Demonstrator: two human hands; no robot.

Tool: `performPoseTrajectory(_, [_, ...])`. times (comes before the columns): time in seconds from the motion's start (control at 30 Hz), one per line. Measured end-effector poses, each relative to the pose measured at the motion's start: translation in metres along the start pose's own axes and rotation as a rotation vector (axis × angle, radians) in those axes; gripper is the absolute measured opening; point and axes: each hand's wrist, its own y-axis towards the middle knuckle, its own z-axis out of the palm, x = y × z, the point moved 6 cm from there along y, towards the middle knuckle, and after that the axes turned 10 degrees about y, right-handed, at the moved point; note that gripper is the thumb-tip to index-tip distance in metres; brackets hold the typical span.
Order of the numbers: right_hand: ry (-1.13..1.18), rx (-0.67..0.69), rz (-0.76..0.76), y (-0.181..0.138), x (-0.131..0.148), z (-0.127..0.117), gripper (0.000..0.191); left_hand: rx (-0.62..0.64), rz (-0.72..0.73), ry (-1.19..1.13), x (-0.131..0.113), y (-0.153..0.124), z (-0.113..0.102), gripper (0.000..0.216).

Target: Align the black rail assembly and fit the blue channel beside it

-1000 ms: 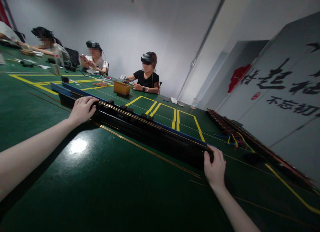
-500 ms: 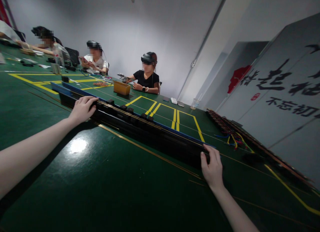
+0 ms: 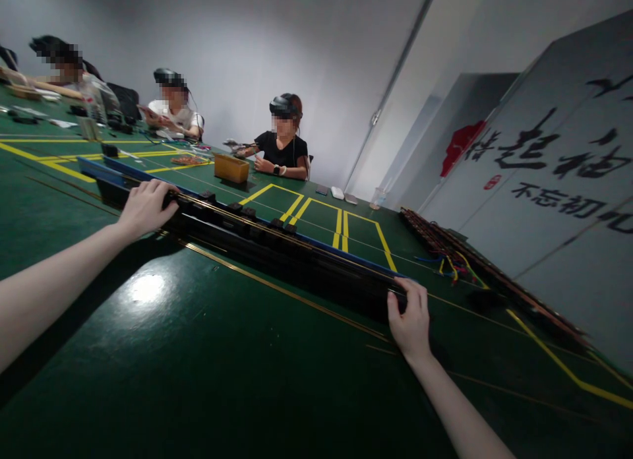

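A long black bar-like fixture (image 3: 316, 281) with a blue far edge lies slantwise across the green table. Small black blocks (image 3: 252, 215) sit along its top, and thin brass-coloured rods (image 3: 297, 238) run lengthwise there. Near its left end, my left hand (image 3: 148, 208) is closed over the top edge, thumb on the near side. My right hand (image 3: 411, 317) grips the right end in the same way, fingers over the top. More thin rods (image 3: 257, 273) lie on the table along the near side. The fixture's underside is hidden.
Yellow tape outlines (image 3: 341, 228) mark the table (image 3: 198, 373) beyond the fixture. A yellow-brown box (image 3: 231, 169) stands near a co-worker in black (image 3: 281, 142). On the right lie a long brown bundle (image 3: 494, 268) and coloured wires (image 3: 450, 268). Other people sit at the far left.
The whole view has shifted, so the fixture and both hands appear slightly farther left and higher. Both hands keep their places on the fixture.
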Motion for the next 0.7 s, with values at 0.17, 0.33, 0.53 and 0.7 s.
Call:
performPoseTrajectory(0.17, [0.006,0.065,-0.042,0.000,0.003,0.004,0.033,-0.034,0.001,-0.038,-0.001,-0.006,-0.003,0.048])
performPoseTrajectory(0.33, [0.033,0.229,-0.092,-0.003,0.007,0.015,0.040,-0.080,0.006,-0.089,0.000,-0.014,-0.004,0.050])
performPoseTrajectory(0.53, [0.069,0.303,-0.088,0.001,0.011,0.021,0.039,-0.018,-0.032,-0.237,0.002,-0.015,-0.002,0.060])
performPoseTrajectory(0.7, [0.208,0.292,-0.304,0.013,0.092,0.008,0.043,0.024,-0.090,-0.383,0.002,-0.016,-0.003,0.077])
